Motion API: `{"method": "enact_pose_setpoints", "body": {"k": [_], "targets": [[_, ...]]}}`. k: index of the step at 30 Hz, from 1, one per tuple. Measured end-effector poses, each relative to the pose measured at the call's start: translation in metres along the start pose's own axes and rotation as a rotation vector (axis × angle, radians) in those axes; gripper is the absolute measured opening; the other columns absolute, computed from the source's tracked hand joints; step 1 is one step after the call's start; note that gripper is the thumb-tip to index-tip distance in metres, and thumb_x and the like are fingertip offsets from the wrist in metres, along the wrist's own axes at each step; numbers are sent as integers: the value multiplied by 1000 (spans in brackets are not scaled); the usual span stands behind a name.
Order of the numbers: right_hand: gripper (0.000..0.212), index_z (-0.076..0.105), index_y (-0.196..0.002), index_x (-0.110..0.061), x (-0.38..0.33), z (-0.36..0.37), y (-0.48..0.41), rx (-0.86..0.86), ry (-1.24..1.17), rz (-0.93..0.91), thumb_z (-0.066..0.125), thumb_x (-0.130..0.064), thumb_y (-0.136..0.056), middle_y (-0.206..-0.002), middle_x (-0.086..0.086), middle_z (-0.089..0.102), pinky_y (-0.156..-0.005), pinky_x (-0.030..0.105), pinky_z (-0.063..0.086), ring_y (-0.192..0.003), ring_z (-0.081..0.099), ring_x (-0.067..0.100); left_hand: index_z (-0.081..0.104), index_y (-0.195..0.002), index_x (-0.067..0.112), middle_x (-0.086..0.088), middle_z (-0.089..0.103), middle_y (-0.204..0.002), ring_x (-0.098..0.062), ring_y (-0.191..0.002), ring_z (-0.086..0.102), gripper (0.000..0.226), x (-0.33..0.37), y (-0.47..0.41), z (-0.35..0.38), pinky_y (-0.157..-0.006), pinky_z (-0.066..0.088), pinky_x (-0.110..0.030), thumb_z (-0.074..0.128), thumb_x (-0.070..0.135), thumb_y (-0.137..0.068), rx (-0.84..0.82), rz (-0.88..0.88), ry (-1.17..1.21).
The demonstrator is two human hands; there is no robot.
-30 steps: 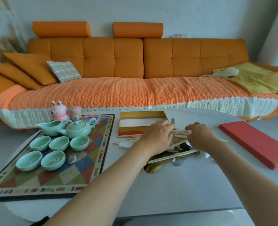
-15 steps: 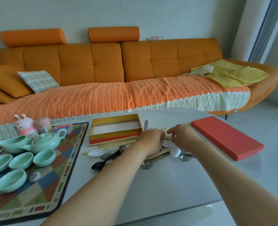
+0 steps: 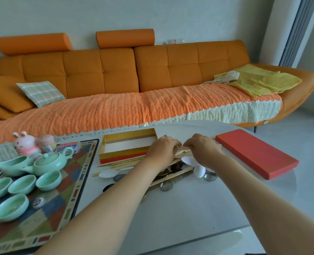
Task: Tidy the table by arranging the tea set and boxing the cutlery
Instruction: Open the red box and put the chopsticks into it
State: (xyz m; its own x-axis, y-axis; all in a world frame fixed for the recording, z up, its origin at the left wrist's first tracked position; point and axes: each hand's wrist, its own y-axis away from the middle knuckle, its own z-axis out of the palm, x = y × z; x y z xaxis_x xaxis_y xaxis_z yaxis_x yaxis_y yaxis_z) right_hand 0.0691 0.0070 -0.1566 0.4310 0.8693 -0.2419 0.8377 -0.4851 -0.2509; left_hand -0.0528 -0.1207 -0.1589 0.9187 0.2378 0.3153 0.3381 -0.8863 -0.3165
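Note:
An open gold-lined box (image 3: pixel 129 146) with a red base lies at the table's far middle. In front of it is a heap of wooden chopsticks (image 3: pixel 123 162), white spoons (image 3: pixel 189 160) and dark metal spoons (image 3: pixel 166 185). My left hand (image 3: pixel 161 150) and my right hand (image 3: pixel 201 148) meet over the heap, each gripping a bundle of chopsticks (image 3: pixel 183 150) between them. The red box lid (image 3: pixel 255 155) lies to the right. A mint-green teapot (image 3: pixel 50 161), a pitcher (image 3: pixel 11 165) and several cups (image 3: pixel 48 180) stand on the patterned mat (image 3: pixel 64 205) at left.
A pink rabbit figure (image 3: pixel 24 144) and a small jar (image 3: pixel 46 143) stand behind the tea set. An orange sofa (image 3: pixel 115 80) with cushions and a yellow cloth (image 3: pixel 261 80) runs along the far side of the white table (image 3: pixel 189 218).
The view has swung right, so the tea set sits further left. Both hands have drawn together on the chopsticks over the cutlery heap.

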Motion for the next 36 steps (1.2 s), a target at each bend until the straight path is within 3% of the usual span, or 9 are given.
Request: {"method": "enact_pose_setpoints", "body": {"k": [4,12,19,23,26,29,31,33,36], "targets": [[29,71,-110,-26,-23,0,-8,87,-122,-83,45,-17,-100,-100,-2,58,-74,41,51,-84,59,24,69,-116,18,-2,62,-103,-21,-103,52,29,-17,9,-21,-76,44,-33,49,7,-98,141,-16,-32],[40,63,-127,-26,-80,19,-34,46,-93,-141,41,-9,-98,-110,-1,63,-88,42,49,-101,59,25,71,-113,20,3,67,-110,-19,-106,56,23,-90,59,-63,-90,45,-32,53,14,-99,300,-147,-99],[42,67,-120,-28,-122,45,-63,56,-106,-139,44,-3,-96,-107,4,64,-82,44,54,-95,59,27,60,-131,17,0,60,-123,-19,-115,51,35,-139,102,-71,-98,43,-33,51,12,-98,341,-162,-147],[50,69,-113,-36,-137,59,-72,40,-72,-112,44,1,-91,-105,-5,63,-85,47,51,-98,58,26,61,-128,15,1,57,-124,-20,-115,52,31,-152,112,-66,-98,42,-39,49,18,-100,238,-135,-145],[46,71,-114,-32,-140,61,-77,27,-51,-49,45,-1,-93,-113,0,65,-86,38,49,-98,58,22,58,-131,16,1,56,-128,-21,-118,51,34,-150,109,-66,-100,37,-37,48,25,-100,156,-115,-181],[35,70,-111,-35,-140,59,-78,-34,-132,9,42,-19,-98,-105,-3,69,-84,39,50,-75,58,12,47,-141,19,-1,55,-135,-22,-124,48,43,-149,108,-66,-103,34,-38,43,35,-102,23,-147,-206],[33,68,-114,-33,-143,57,-74,-159,-188,-25,39,-25,-99,-88,-6,68,-71,37,52,-58,56,12,43,-144,19,-2,55,-137,-23,-125,47,45,-148,107,-69,-103,35,-39,41,37,-103,-16,-162,-212],[33,67,-119,-26,-145,57,-70,-195,-213,-73,39,-26,-100,-91,-4,67,-56,27,46,-52,55,12,41,-145,20,-3,54,-138,-24,-126,46,46,-146,107,-71,-103,34,-40,41,37,-103,-27,-163,-217],[31,67,-121,-25,-144,56,-66,-156,-206,-119,45,-27,-98,-119,-1,64,-73,25,48,-80,64,12,42,-144,19,-2,51,-139,-23,-129,43,46,-142,108,-70,-106,31,-39,46,34,-101,8,-137,-210]]}}
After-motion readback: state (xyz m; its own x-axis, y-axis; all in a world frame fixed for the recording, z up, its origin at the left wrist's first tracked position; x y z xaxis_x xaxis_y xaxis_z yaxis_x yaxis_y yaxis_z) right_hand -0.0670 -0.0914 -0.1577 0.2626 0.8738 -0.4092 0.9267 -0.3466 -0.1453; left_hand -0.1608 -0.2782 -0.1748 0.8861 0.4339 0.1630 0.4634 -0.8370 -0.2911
